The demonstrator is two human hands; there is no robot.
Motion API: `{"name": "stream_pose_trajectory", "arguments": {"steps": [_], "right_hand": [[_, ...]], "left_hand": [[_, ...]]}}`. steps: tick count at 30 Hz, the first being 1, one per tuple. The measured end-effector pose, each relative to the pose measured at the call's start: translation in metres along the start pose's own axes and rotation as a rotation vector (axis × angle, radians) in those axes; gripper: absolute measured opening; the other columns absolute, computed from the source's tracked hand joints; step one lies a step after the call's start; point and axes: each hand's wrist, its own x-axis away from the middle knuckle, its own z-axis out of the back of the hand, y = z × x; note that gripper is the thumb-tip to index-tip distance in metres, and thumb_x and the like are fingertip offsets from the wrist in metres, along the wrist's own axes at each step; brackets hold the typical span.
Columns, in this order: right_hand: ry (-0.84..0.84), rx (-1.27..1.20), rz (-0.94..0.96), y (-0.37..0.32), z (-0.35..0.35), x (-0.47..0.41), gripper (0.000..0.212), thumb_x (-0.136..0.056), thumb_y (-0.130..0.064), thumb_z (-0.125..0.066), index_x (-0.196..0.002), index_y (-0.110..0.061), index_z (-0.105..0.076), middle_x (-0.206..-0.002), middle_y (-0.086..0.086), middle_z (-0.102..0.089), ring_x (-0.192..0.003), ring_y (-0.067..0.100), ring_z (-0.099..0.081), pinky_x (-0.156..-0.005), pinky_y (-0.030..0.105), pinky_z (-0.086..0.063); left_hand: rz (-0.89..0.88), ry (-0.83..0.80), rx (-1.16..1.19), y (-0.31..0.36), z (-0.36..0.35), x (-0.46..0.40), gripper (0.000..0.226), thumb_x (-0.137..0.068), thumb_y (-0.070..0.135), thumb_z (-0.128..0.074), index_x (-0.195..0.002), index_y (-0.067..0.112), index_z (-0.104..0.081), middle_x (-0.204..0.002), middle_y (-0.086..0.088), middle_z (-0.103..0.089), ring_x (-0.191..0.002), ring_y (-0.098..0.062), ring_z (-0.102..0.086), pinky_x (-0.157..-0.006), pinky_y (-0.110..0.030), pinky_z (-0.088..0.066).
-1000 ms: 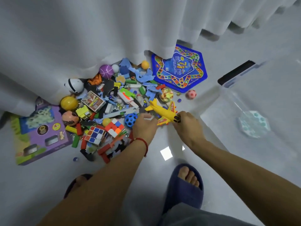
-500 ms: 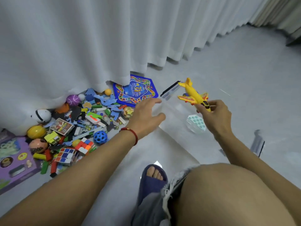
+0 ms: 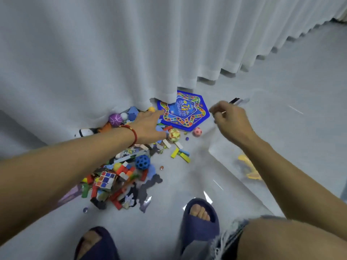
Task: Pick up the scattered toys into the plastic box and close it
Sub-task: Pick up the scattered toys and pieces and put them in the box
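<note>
Both of the person's arms are reaching forward and down from a crouch. The left hand is stretching out flat, palm down, fingers straight and pointing ahead, with a red string bracelet circling its wrist. The right hand is hanging higher and off to the right, its fingers loosely curled downward and holding nothing. A bare right knee is showing low in view, and both feet are sitting in dark slippers.

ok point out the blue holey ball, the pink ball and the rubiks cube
blue holey ball (image 3: 142, 162), head view, middle of its perforated face
pink ball (image 3: 197, 132), head view, centre of the ball
rubiks cube (image 3: 105, 180), head view, its top sticker face
</note>
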Motion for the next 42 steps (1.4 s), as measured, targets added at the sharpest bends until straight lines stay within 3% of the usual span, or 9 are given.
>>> {"name": "stream_pose_trajectory", "arguments": {"steps": [7,12,17,22,27,30,33,39,42], "right_hand": [[-0.542,0.435,0.106,-0.007,-0.161,-0.038,0.047,-0.097,-0.028,-0.055,-0.142,-0.017,-0.043,-0.136,0.013,-0.052,-0.12,0.034,-0.053,-0.093,0.044,-0.05],[-0.526,0.565,0.08,0.023,-0.22,-0.072,0.056,-0.101,-0.036,-0.049,-0.152,-0.025,-0.028,-0.159,0.014,-0.025,-0.143,0.042,-0.027,-0.105,0.059,-0.037],[-0.373,0.617,0.044,0.036,-0.253,-0.077,0.041,-0.097,-0.025,-0.056,-0.135,-0.013,-0.047,-0.135,0.014,-0.055,-0.124,0.037,-0.051,-0.099,0.049,-0.041],[-0.237,0.268,-0.064,0.033,-0.236,-0.052,0.051,-0.089,-0.027,-0.068,-0.133,-0.012,-0.048,-0.131,0.014,-0.054,-0.118,0.033,-0.052,-0.094,0.045,-0.049],[-0.106,-0.066,-0.149,0.005,-0.155,0.004,0.06,-0.081,-0.04,-0.072,-0.133,-0.024,-0.045,-0.123,0.003,-0.044,-0.102,0.017,-0.051,-0.084,0.031,-0.049],[0.097,-0.22,-0.16,0.002,-0.084,0.029,0.049,-0.082,-0.05,-0.072,-0.123,-0.032,-0.052,-0.111,-0.004,-0.045,-0.093,0.008,-0.055,-0.076,0.019,-0.046],[0.306,-0.375,-0.289,0.021,-0.016,0.034,0.046,-0.081,-0.064,-0.065,-0.115,-0.036,-0.054,-0.108,-0.004,-0.059,-0.085,0.017,-0.067,-0.063,0.031,-0.056],[0.194,-0.695,-0.64,0.071,0.056,0.032,0.029,-0.088,-0.013,-0.064,-0.102,0.013,-0.062,-0.093,0.022,-0.067,-0.083,0.03,-0.071,-0.069,0.031,-0.061],[0.133,-0.591,-0.585,0.056,0.071,0.039,0.03,-0.09,-0.004,-0.056,-0.118,0.004,-0.061,-0.099,0.016,-0.065,-0.085,0.03,-0.072,-0.079,0.042,-0.062]], "left_hand": [[-0.009,-0.159,-0.233,-0.055,-0.032,-0.032,0.067,-0.084,0.042,-0.062,-0.143,0.023,-0.038,-0.138,-0.012,-0.044,-0.127,-0.033,-0.037,-0.104,-0.045,-0.038],[0.029,-0.337,-0.402,-0.08,-0.093,-0.047,0.063,-0.079,0.046,-0.067,-0.133,0.022,-0.044,-0.13,-0.012,-0.044,-0.121,-0.035,-0.04,-0.094,-0.049,-0.048],[0.014,-0.396,-0.555,-0.098,-0.139,-0.044,0.094,-0.076,0.041,-0.074,-0.15,0.019,-0.019,-0.136,-0.018,-0.037,-0.125,-0.039,-0.037,-0.095,-0.046,-0.045],[0.031,-0.343,-0.485,-0.097,-0.135,-0.047,0.084,-0.071,0.032,-0.08,-0.139,0.019,-0.034,-0.124,-0.018,-0.045,-0.112,-0.036,-0.045,-0.084,-0.043,-0.049],[0.124,-0.077,-0.132,-0.058,-0.096,-0.041,0.065,-0.065,0.043,-0.077,-0.12,0.024,-0.049,-0.117,-0.009,-0.043,-0.106,-0.031,-0.048,-0.083,-0.039,-0.05],[0.192,0.08,0.439,-0.002,-0.061,-0.033,0.051,-0.065,0.047,-0.081,-0.106,0.025,-0.059,-0.1,-0.003,-0.059,-0.078,-0.019,-0.064,-0.059,-0.026,-0.051],[0.195,0.042,1.018,0.064,-0.037,-0.024,0.035,-0.076,0.036,-0.08,-0.1,0.018,-0.063,-0.098,-0.008,-0.063,-0.064,-0.021,-0.062,-0.053,-0.026,-0.057],[0.151,-0.033,1.359,0.168,-0.024,-0.017,0.029,-0.085,0.027,-0.072,-0.099,0.008,-0.054,-0.103,-0.013,-0.059,-0.085,-0.028,-0.064,-0.038,-0.015,-0.046],[0.141,-0.094,1.31,0.173,-0.007,-0.012,0.017,-0.086,0.014,-0.064,-0.096,0.013,-0.05,-0.087,-0.012,-0.048,-0.078,-0.027,-0.052,-0.041,-0.018,-0.047]]}}
